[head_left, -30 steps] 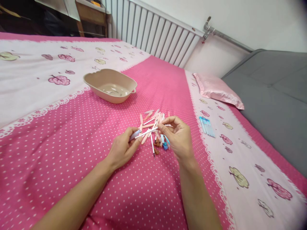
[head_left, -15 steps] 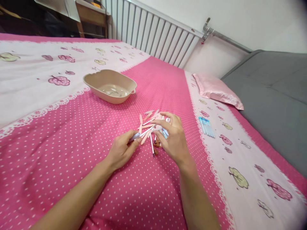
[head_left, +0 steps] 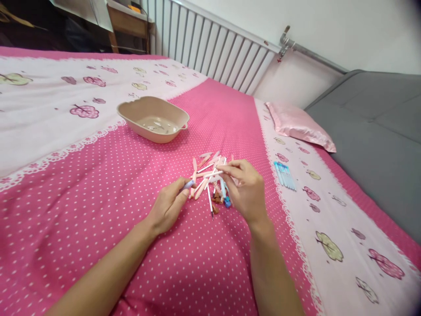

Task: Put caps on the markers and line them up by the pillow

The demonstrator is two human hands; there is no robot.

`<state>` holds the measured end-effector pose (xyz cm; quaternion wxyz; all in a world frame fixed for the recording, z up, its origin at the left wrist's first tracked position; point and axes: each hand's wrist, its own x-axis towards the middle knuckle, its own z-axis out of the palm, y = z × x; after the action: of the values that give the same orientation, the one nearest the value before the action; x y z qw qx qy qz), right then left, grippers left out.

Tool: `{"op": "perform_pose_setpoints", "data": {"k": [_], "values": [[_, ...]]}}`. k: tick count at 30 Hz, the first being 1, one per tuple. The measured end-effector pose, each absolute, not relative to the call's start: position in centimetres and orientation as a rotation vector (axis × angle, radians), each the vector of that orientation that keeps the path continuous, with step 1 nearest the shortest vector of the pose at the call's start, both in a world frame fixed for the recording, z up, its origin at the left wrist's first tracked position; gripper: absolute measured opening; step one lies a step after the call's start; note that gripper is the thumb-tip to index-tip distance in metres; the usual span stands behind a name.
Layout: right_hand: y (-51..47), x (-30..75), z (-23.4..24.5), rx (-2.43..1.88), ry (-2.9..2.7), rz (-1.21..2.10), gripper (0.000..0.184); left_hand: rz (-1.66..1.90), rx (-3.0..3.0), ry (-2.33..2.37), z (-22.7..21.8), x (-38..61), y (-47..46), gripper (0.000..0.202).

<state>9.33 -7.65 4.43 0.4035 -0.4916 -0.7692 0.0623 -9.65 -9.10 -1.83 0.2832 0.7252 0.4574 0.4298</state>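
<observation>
A loose pile of pink pen barrels, thin white refills and small caps (head_left: 210, 173) lies on the pink dotted bedspread (head_left: 98, 184). My left hand (head_left: 169, 204) rests at the pile's left edge with its fingers pinched on a pale blue-white pen barrel (head_left: 188, 184). My right hand (head_left: 246, 188) sits on the pile's right side, fingers curled and pinching a thin piece among the refills; what it grips is too small to name. A small blue cap (head_left: 226, 202) lies just under that hand.
A beige plastic basin (head_left: 153, 118) with a few small bits inside stands behind the pile to the left. A row of blue pens (head_left: 284, 174) lies on the white border to the right. A pink pillow (head_left: 299, 125), a grey sofa (head_left: 378, 131) and a radiator (head_left: 213, 48) lie beyond.
My right hand dipped into the pile with fingers spread, then closed again on a piece. The long white refill held between both hands a second ago is no longer stretched between them.
</observation>
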Motion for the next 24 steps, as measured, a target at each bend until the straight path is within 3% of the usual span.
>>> {"op": "perform_pose_setpoints", "data": {"k": [4, 7, 14, 24], "values": [[-8.1, 9.0, 4.5, -1.162, -1.586, 0.628, 0.024, 1.107, 1.964, 1.214, -2.0, -9.5, -9.0, 0.029], [-8.5, 8.2, 4.3, -1.106, -1.486, 0.829, 0.045, 1.044, 2.022, 1.185, -1.9, -9.4, -9.0, 0.028], [-9.2, 6.8, 4.2, -1.122, -1.511, 0.708, 0.079, 0.998, 2.084, 1.191, -1.7, -9.4, -9.3, 0.028], [-9.3, 6.7, 4.4, -1.144, -1.609, 0.665, 0.078, 1.036, 2.127, 1.172, -2.4, -9.4, -9.2, 0.025]]}}
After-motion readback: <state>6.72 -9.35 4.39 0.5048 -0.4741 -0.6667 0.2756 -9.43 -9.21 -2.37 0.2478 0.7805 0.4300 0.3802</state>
